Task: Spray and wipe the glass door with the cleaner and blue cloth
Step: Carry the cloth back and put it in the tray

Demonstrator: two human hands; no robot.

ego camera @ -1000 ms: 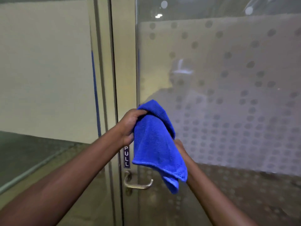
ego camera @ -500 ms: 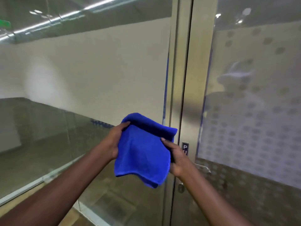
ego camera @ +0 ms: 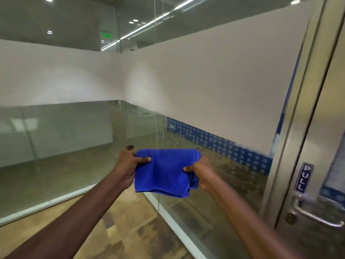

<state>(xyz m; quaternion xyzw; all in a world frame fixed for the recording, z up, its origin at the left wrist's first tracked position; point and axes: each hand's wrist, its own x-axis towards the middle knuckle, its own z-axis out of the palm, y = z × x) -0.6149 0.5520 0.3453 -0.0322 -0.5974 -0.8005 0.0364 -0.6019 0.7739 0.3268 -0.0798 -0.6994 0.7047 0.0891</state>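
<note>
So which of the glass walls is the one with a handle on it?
The glass door at the far right. It alone has a metal handle and a blue PULL sign; the other panes are plain frosted glass.

— What is blocked ahead?
— The front and left are closed off by glass partitions [ego camera: 186, 90].
— And rightward?
— The door frame [ego camera: 291, 128] and lever handle [ego camera: 313, 214] are met there; open floor [ego camera: 119, 221] is left below.

Bright blue cloth [ego camera: 164, 171]; glass wall [ego camera: 205, 101] banded frosted white over blue dots.

Left hand [ego camera: 128, 166], right hand [ego camera: 202, 171], both pinching
</note>
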